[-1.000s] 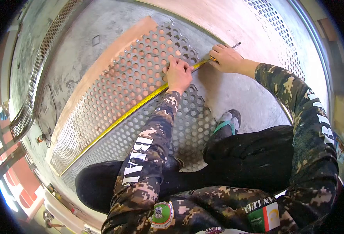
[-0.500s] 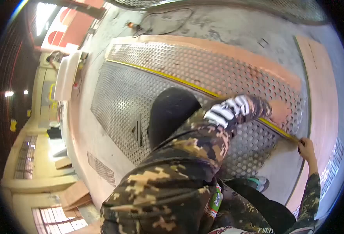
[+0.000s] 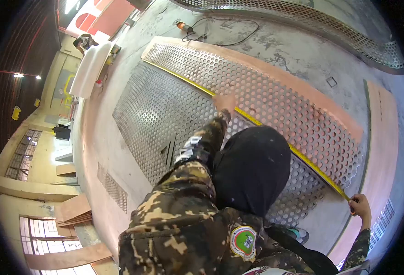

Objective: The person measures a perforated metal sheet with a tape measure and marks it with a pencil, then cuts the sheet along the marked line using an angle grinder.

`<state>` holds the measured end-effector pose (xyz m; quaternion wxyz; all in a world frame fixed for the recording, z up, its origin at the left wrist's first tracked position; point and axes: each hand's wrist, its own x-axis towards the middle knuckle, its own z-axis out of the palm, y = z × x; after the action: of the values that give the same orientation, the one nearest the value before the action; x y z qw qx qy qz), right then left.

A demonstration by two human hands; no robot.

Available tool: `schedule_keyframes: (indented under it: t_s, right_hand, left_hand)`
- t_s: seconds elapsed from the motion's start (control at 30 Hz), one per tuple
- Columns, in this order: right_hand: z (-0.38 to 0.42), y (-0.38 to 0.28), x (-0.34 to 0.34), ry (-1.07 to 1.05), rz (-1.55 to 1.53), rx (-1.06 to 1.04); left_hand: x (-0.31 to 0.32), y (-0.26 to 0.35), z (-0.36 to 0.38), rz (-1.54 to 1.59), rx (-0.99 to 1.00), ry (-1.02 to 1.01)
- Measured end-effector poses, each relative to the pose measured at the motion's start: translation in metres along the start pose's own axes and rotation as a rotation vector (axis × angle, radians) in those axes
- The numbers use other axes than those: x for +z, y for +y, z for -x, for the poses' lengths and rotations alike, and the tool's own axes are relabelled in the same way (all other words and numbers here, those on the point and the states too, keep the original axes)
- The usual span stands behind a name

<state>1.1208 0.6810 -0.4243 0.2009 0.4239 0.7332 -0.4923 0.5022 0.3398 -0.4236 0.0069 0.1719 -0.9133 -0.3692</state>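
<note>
A yellow tape measure [image 3: 302,158] is stretched in a long line over a perforated metal sheet [image 3: 160,110], beside the sheet's edge strip. My left hand [image 3: 225,101] lies over the tape partway along; it is blurred, so its fingers do not show clearly. At the near right end, my right hand [image 3: 360,206] is closed around the tape's end; what else sits in that fist is hidden. My bent knee in black cloth [image 3: 252,169] covers part of the sheet. Under the holes along the far side shows a light brown board [image 3: 321,98].
A power tool with orange parts [image 3: 183,26] and its cable lie beyond the sheet. Another board [image 3: 382,133] is at the right, and a curved perforated panel [image 3: 302,23] runs along the back. A small perforated strip [image 3: 112,188] lies left. A person [image 3: 85,42] is far off.
My left hand has gone from near the right end of the tape to farther up and left along it. My right hand stays on the tape's end. The view has shifted.
</note>
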Motion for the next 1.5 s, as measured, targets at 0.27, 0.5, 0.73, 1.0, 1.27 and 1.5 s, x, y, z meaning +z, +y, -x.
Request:
schedule_keyframes:
  t_s: [0.27,0.5,0.73,1.0,1.27,1.5]
  right_hand:
    - [-0.002,-0.002,-0.011,-0.049,0.033,0.079]
    - [0.002,-0.013,-0.015,-0.102,-0.007,0.14]
    - [-0.009,-0.015,-0.014,-0.135,-0.021,0.136]
    - [-0.029,-0.068,0.017,-0.14,-0.004,0.077]
    - [-0.027,-0.088,0.03,-0.124,-0.017,0.042]
    - [-0.017,-0.094,0.033,-0.122,-0.077,0.128]
  left_hand:
    - [0.041,-0.071,-0.025,0.737,-0.221,-0.518]
    - [0.033,-0.077,-0.032,0.699,-0.422,-0.437]
    - [0.014,-0.068,-0.056,0.96,-0.311,-0.386]
    - [0.005,-0.041,-0.13,0.855,0.0,-0.254]
    - [0.023,-0.003,-0.153,0.782,0.044,-0.23]
    - [0.031,0.016,-0.141,0.61,0.079,-0.171]
